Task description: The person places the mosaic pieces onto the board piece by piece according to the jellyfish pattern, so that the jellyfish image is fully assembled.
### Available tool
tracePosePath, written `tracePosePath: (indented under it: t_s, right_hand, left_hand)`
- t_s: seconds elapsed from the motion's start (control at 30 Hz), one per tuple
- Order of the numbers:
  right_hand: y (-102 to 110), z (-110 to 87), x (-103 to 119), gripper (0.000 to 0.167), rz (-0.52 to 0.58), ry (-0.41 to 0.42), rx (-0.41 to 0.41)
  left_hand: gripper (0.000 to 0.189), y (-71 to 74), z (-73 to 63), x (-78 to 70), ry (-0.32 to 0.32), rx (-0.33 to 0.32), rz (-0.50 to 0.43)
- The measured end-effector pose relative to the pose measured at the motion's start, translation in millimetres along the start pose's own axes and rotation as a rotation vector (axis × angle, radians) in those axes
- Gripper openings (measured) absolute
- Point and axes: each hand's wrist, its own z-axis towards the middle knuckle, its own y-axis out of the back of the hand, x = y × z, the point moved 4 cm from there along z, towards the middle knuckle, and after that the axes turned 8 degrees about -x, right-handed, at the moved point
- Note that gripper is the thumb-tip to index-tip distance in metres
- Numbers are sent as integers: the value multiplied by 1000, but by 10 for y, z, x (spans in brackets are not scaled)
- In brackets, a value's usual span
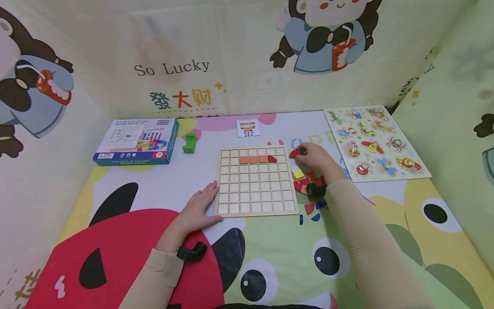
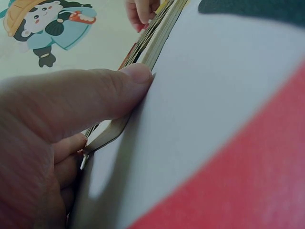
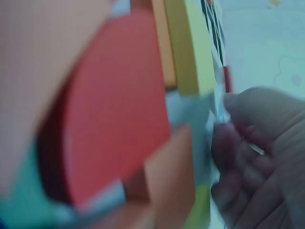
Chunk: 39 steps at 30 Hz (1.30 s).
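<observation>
A wooden grid board (image 1: 256, 207) lies flat on the table; a row of orange squares (image 1: 253, 159) ends at its right in a red rounded piece (image 1: 272, 159). My left hand (image 1: 198, 209) rests at the board's lower left corner, fingers extended along the left side and thumb (image 2: 109, 90) against the near edge. Just off the board's upper right side, my right hand (image 1: 314, 158) pinches a red curved piece (image 1: 294, 153) between thumb and fingertips. Under that wrist spreads a loose pile with a yellow piece (image 1: 297, 174), red pieces (image 3: 116, 109) and orange ones (image 3: 169, 167).
Blue pieces (image 1: 315, 217) lie scattered nearer me. Behind the board is a small picture card (image 1: 248, 128). A green block (image 1: 189, 143) and a printed box (image 1: 135, 141) are at the back left, an animal puzzle board (image 1: 374, 143) at the back right. A printed cloth wall (image 1: 239, 90) closes the far side.
</observation>
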Motion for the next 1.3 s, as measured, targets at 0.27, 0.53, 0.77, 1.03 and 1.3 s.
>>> tracePosePath:
  t_s: [0.27,0.53,0.77,1.03,1.3]
  right_hand:
    - [62,26,-43,36,80,-41,-36]
    - [75,4,-149,38,105,-81,-23]
    - [91,-26,13,35,166,-18,-53]
    - [-187,-71,738,36,255,106,-59]
    - [-661,-29,1232,33,191,94,-9]
  left_hand:
    - [96,6,6,1,-7,-7,-2]
    - [97,12,6,-13,-17,-8,-7]
    - [96,-1,5,7,-6,6,-6]
    - [97,5,-1,27,-1,4,-2]
    - [97,18,4,2,6,13,-11]
